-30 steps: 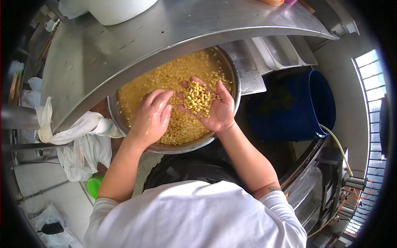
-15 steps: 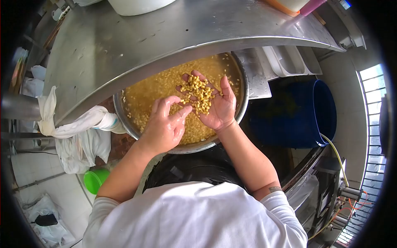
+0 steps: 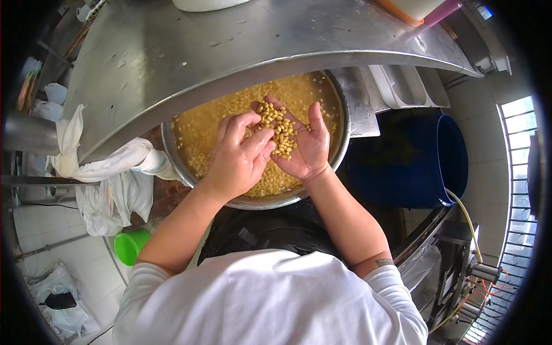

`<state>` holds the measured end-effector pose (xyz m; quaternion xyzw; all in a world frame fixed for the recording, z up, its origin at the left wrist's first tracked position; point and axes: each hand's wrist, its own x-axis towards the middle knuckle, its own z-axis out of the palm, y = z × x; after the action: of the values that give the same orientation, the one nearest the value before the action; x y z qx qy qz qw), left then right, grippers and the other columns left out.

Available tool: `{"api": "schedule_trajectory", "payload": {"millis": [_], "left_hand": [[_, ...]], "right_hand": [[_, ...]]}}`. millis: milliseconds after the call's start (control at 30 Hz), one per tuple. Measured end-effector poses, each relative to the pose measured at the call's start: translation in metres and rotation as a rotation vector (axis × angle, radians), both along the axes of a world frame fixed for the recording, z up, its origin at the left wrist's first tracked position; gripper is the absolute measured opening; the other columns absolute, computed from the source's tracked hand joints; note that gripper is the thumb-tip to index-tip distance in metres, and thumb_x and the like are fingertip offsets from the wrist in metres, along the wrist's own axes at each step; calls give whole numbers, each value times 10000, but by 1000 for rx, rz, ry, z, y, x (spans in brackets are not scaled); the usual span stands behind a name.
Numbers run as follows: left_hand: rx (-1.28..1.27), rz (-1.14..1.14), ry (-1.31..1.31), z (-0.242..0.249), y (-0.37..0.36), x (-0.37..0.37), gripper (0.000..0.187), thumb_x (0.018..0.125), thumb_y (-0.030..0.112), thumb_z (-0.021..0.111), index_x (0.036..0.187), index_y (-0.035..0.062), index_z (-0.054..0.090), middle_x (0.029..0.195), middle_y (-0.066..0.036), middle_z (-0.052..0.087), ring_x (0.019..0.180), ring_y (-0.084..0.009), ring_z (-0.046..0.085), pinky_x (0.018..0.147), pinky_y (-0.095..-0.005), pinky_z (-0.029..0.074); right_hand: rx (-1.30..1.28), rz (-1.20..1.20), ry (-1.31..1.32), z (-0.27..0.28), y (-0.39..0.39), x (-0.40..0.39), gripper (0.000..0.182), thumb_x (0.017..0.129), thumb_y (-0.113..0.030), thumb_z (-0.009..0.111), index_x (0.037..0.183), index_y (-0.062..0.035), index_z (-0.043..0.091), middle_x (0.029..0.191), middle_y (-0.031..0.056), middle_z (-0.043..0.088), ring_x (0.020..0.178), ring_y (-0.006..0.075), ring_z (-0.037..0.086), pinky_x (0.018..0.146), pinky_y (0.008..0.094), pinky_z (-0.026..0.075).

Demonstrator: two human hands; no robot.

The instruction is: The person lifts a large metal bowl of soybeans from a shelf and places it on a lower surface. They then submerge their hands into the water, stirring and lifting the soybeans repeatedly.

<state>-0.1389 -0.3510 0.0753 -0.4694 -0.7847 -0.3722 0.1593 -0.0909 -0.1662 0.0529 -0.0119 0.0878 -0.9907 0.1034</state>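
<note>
Steel desk (image 3: 190, 66) edge across the far side of a metal basin (image 3: 273, 202); I've got left grip (image 3: 237, 154) and right grip (image 3: 310, 148) over the basin, yellow beans (image 3: 286, 133) in the right.
Basin holds more beans in cloudy liquid. Right grip is palm up, fingers spread, thumb apart; the heap lies loose across palm and fingers. Left grip has fingers curled, tips at the heap's left edge; I can't tell if they're pinched on a bean.
</note>
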Motion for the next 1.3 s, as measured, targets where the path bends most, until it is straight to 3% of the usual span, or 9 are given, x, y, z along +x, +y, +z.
{"api": "schedule_trajectory", "payload": {"millis": [67, 167, 267, 400, 733, 1000, 1200, 1300], "left_hand": [[12, -11, -4, 7, 5, 0, 315, 901, 68, 762, 1214, 97, 765, 1294, -160, 604, 1180, -383, 567, 1000, -478, 494], [-10, -25, 50, 15, 13, -1, 280, 890, 42, 756, 1166, 86, 768, 1282, -151, 610, 1171, -377, 568, 996, -472, 498], [26, 56, 10, 5, 12, -8, 254, 879, 38, 769, 1129, 85, 771, 1286, -151, 612, 1181, -372, 567, 993, -468, 500], [66, 58, -16, 4, 8, -11, 297, 840, 24, 795, 1130, 82, 771, 1278, -148, 619, 1164, -382, 574, 974, -477, 530], [61, 11, 5, 4, 7, -10, 194, 832, 19, 790, 1013, 59, 734, 1246, -137, 619, 1129, -371, 580, 949, -472, 531], [69, -4, 44, 16, 13, -5, 163, 836, 72, 824, 970, 44, 734, 1206, -126, 622, 1100, -358, 582, 938, -471, 522], [70, 22, -19, 16, 16, -3, 207, 817, 38, 831, 993, 26, 722, 1139, -118, 630, 1060, -346, 587, 917, -459, 511], [64, 43, -73, 12, 18, -2, 142, 826, 31, 816, 937, 25, 727, 1140, -123, 620, 1088, -360, 582, 937, -470, 518]], "right_hand": [[19, 23, -4, 3, 0, 2, 949, 1013, -812, 401, 1645, -103, 388, 1595, 166, 513, 1441, 349, 523, 1193, 522, 434], [26, 48, -11, 5, -2, 3, 967, 1000, -831, 404, 1653, -119, 378, 1569, 161, 534, 1429, 342, 534, 1187, 520, 438], [44, 40, -16, 3, -4, 2, 988, 988, -846, 408, 1661, -125, 364, 1550, 156, 546, 1414, 335, 545, 1180, 522, 442], [77, 13, -33, 1, -4, 2, 1027, 967, -871, 414, 1668, -123, 348, 1548, 154, 541, 1407, 335, 549, 1175, 521, 442], [79, 13, -37, 6, -8, 0, 1068, 949, -898, 395, 1669, -111, 339, 1569, 172, 513, 1427, 372, 523, 1199, 543, 410], [236, 39, -17, 2, -5, 1, 1101, 920, -957, 310, 1718, -200, 265, 1647, 86, 440, 1514, 289, 404, 1213, 537, 326], [364, 16, 2, 8, -10, 2, 1135, 915, -967, 282, 1735, -184, 212, 1692, 74, 382, 1545, 279, 362, 1232, 498, 292], [368, 11, -14, 13, -12, 5, 1153, 914, -969, 273, 1735, -163, 202, 1695, 74, 380, 1560, 285, 346, 1240, 485, 281]]}}
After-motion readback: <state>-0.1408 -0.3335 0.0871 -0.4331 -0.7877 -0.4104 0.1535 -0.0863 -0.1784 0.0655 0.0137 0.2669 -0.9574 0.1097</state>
